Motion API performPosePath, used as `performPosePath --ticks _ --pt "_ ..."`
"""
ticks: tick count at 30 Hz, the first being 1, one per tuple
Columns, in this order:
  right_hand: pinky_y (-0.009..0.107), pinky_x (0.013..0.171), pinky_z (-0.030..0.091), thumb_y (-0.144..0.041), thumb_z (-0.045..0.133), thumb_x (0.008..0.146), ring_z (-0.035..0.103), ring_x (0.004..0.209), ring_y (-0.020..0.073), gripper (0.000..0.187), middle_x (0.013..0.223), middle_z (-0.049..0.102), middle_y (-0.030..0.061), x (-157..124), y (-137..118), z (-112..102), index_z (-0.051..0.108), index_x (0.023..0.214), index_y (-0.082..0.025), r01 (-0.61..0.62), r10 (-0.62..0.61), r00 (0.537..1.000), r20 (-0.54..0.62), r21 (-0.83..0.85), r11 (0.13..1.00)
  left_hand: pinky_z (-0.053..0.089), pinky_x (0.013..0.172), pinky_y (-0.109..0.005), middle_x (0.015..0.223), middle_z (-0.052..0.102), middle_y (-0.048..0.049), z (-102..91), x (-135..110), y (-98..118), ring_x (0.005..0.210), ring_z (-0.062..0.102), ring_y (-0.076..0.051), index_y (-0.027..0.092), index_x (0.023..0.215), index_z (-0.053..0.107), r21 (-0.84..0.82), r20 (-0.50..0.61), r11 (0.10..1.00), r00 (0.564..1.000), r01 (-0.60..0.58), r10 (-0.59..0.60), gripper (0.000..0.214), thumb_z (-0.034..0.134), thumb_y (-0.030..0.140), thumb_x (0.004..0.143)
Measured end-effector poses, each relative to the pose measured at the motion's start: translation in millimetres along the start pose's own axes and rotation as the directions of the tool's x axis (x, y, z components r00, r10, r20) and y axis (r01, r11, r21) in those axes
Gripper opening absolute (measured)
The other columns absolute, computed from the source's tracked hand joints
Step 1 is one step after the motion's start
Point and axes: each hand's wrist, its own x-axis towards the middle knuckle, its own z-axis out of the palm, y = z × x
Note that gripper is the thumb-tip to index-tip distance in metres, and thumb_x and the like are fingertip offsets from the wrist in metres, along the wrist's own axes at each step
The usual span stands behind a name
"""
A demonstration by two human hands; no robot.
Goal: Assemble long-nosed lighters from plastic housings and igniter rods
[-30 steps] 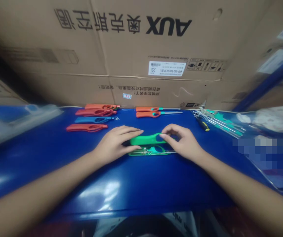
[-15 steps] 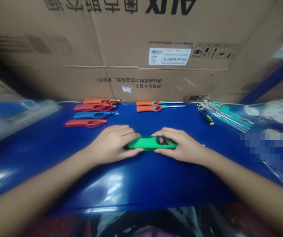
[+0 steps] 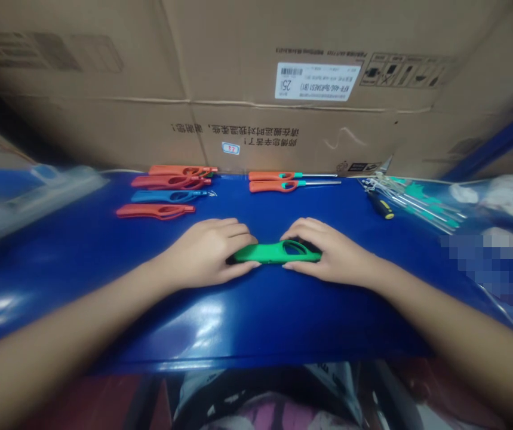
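Hands close on a green lighter casing lying lengthwise at the middle of the blue desk. The left hand curls over its left end and the right hand over the looped trigger end, both gripping it. Uneven pressure on the glossy surface could send the slim shell skidding or twisting loose, towards the orange and blue casings lined up behind.

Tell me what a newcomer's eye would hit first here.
The bright green lighter handle at the middle of the glossy blue table, gripped at its ends by the left hand and right hand. Behind, at far left, lie orange and blue handles in a row, before a big cardboard box.
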Motion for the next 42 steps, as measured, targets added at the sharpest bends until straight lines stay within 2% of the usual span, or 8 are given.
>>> performPosePath --ticks 6,14,20,30,38,42 --pt "0.042 0.093 0.047 -0.049 0.070 0.089 0.058 0.108 0.0269 0.040 0.116 0.063 0.0094 -1.2 5.1 3.5 0.061 0.117 -0.023 -0.031 0.039 0.997 0.069 -0.109 0.994 0.050 0.083 -0.035 0.102 0.070 -0.0055 4.8 -0.7 -2.3 0.092 0.065 -0.022 0.020 0.112 0.068 -0.001 0.038 1.000 0.999 0.002 -0.002 0.030 0.055 0.043 0.097" --pt "0.044 0.092 0.045 -0.050 0.068 0.090 0.058 0.110 0.0278 0.040 0.118 0.064 0.0092 -1.8 5.8 8.3 0.061 0.119 -0.024 -0.050 0.057 0.997 0.047 -0.139 0.989 0.051 0.086 -0.035 0.100 0.069 -0.0049 1.3 -0.2 0.4 0.090 0.065 -0.022 0.021 0.116 0.068 -0.012 0.040 1.000 0.999 0.005 -0.004 0.029 0.058 0.036 0.093" --pt "0.042 0.091 0.044 -0.053 0.068 0.089 0.058 0.108 0.0274 0.042 0.117 0.064 0.0091 -1.2 4.9 9.5 0.061 0.119 -0.024 -0.051 0.058 0.997 0.044 -0.157 0.986 0.051 0.088 -0.035 0.103 0.069 -0.0060 1.5 -0.3 0.9 0.091 0.065 -0.022 0.021 0.116 0.068 -0.002 0.052 1.000 0.999 0.009 -0.009 0.029 0.054 0.037 0.096" --pt "0.040 0.088 0.042 -0.040 0.064 0.094 0.059 0.106 0.0262 0.027 0.115 0.065 0.0083 -2.4 0.6 5.1 0.062 0.116 -0.025 -0.056 0.065 0.996 0.057 -0.152 0.987 0.052 0.089 -0.034 0.102 0.069 -0.0052 3.9 0.0 0.1 0.093 0.066 -0.021 0.021 0.115 0.069 -0.024 0.023 1.000 1.000 0.002 -0.002 0.028 0.056 0.035 0.095" --pt "0.040 0.088 0.042 -0.040 0.064 0.094 0.059 0.107 0.0259 0.027 0.115 0.066 0.0079 -2.7 2.0 6.0 0.061 0.116 -0.024 -0.054 0.063 0.996 0.060 -0.141 0.989 0.052 0.088 -0.037 0.103 0.069 -0.0051 4.3 -0.6 -0.4 0.093 0.066 -0.022 0.021 0.115 0.069 -0.020 0.045 1.000 0.999 0.010 -0.009 0.028 0.055 0.036 0.096" --pt "0.041 0.091 0.044 -0.039 0.068 0.092 0.061 0.107 0.0260 0.028 0.115 0.066 0.0079 -1.9 1.1 8.2 0.062 0.115 -0.023 -0.077 0.081 0.996 0.034 -0.110 0.991 0.052 0.084 -0.034 0.105 0.068 -0.0051 6.1 -1.5 0.1 0.094 0.065 -0.022 0.021 0.116 0.068 -0.036 0.058 0.999 0.998 0.031 -0.028 0.028 0.055 0.037 0.097"
